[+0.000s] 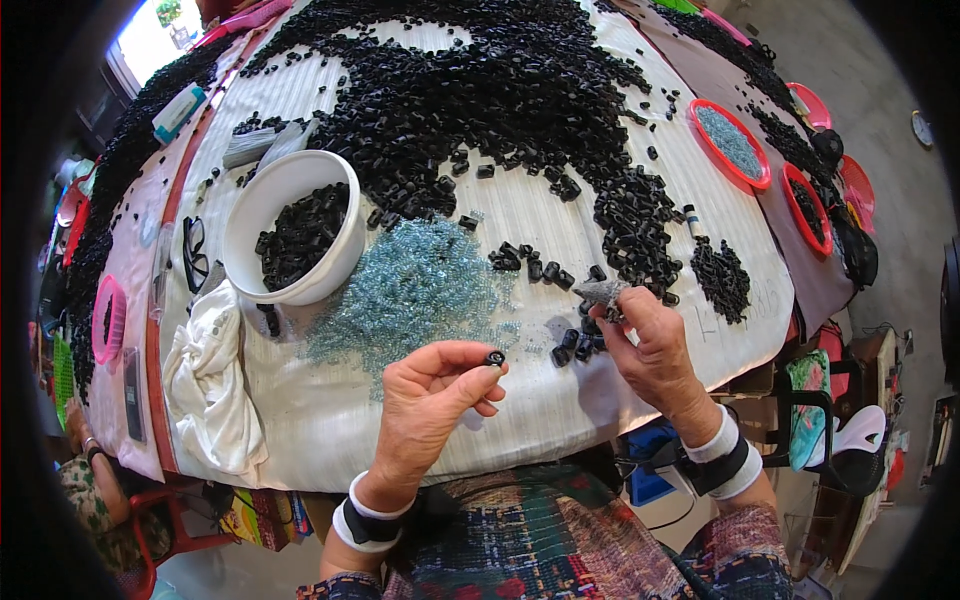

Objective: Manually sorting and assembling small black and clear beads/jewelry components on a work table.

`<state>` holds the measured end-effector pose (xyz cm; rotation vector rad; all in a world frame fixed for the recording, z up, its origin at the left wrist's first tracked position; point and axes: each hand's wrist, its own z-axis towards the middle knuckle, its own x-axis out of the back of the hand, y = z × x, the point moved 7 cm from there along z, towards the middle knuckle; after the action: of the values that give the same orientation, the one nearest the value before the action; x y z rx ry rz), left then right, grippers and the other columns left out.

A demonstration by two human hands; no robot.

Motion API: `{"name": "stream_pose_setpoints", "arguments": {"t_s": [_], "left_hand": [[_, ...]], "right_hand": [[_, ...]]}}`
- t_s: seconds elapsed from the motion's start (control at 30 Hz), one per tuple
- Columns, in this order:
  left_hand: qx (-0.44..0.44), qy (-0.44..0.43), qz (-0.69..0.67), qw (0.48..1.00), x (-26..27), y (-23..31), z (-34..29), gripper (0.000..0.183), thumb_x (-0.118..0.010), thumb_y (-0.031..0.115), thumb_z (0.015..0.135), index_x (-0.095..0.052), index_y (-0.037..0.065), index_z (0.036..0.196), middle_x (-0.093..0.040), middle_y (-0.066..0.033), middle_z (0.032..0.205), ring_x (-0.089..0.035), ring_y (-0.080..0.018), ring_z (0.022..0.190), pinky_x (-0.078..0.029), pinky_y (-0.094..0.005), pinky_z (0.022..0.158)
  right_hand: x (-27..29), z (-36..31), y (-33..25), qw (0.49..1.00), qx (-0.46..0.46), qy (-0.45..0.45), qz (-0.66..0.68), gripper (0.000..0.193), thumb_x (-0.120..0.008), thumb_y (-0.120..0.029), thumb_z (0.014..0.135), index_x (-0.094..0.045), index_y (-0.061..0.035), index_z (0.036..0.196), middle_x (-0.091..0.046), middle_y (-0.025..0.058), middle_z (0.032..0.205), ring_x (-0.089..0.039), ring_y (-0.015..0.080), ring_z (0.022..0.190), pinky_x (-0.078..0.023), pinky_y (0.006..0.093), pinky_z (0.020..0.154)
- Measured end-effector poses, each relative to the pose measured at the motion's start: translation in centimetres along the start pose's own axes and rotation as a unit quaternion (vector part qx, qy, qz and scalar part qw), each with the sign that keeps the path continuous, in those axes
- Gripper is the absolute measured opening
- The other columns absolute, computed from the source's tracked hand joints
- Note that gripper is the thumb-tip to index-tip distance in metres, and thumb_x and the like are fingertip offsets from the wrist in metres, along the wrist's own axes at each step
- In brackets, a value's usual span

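Observation:
Between the thumb and forefinger of my left hand is a small black cylindrical piece, its round open end showing. My right hand is closed around a grey, pointed, rough-looking thing; I cannot make out its kind. Several black pieces lie on the cloth just below it. A heap of pale blue translucent beads spreads beyond my left hand. Left of the heap stands a white tub partly filled with black pieces. A large mass of black pieces covers the table's far side.
A white crumpled cloth and eyeglasses lie at the left. On the right are a pile of smaller black parts and a red-rimmed basket of blue beads. Another person's arm shows at the lower left.

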<state>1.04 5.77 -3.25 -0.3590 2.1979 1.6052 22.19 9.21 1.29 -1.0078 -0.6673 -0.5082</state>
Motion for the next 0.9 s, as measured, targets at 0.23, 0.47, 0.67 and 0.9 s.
{"name": "stream_pose_setpoints", "arguments": {"t_s": [0.23, 0.47, 0.67, 0.9], "left_hand": [[0.015, -0.003, 0.001, 1.000, 0.3, -0.3, 0.1, 0.013, -0.059, -0.004, 0.084, -0.061, -0.003, 0.096, -0.067, -0.0138, 0.087, -0.064, -0.0134, 0.065, -0.054, -0.0247, 0.055], [0.043, -0.013, 0.005, 0.999, -0.4, -0.8, 0.2, 0.012, -0.060, -0.002, 0.084, -0.061, -0.003, 0.096, -0.067, -0.0130, 0.086, -0.063, -0.0122, 0.064, -0.054, -0.0245, 0.052], [0.047, 0.001, 0.005, 0.999, 0.2, -0.9, 0.2, 0.011, -0.059, -0.002, 0.084, -0.061, -0.003, 0.096, -0.066, -0.0126, 0.086, -0.063, -0.0120, 0.062, -0.054, -0.0249, 0.050], [0.052, -0.015, -0.001, 0.999, 0.1, -1.3, 0.6, 0.017, -0.064, 0.003, 0.084, -0.061, -0.004, 0.100, -0.068, -0.0124, 0.088, -0.065, -0.0121, 0.067, -0.054, -0.0217, 0.053]], "right_hand": [[-1.1, -1.0, -0.7, 0.994, -0.006, -0.110, 0.018, 0.024, -0.057, 0.007, 0.070, -0.055, 0.0002, 0.093, -0.056, 0.0166, 0.080, -0.058, 0.0335, 0.074, -0.047, 0.0400, 0.064], [-0.1, 2.0, 2.6, 0.999, 0.014, 0.026, -0.026, 0.023, -0.057, 0.007, 0.072, -0.056, -0.0008, 0.094, -0.055, 0.0136, 0.078, -0.058, 0.0289, 0.066, -0.047, 0.0359, 0.059], [1.6, 1.4, 2.7, 0.997, -0.079, -0.005, -0.002, 0.027, -0.059, 0.006, 0.080, -0.063, -0.0045, 0.104, -0.064, 0.0036, 0.082, -0.058, 0.0066, 0.066, -0.047, 0.0196, 0.057], [-0.3, -0.6, 0.5, 0.992, -0.031, -0.109, 0.059, 0.038, -0.058, 0.007, 0.072, -0.064, -0.0074, 0.107, -0.055, 0.0082, 0.077, -0.055, 0.0206, 0.070, -0.046, 0.0315, 0.062]]}}
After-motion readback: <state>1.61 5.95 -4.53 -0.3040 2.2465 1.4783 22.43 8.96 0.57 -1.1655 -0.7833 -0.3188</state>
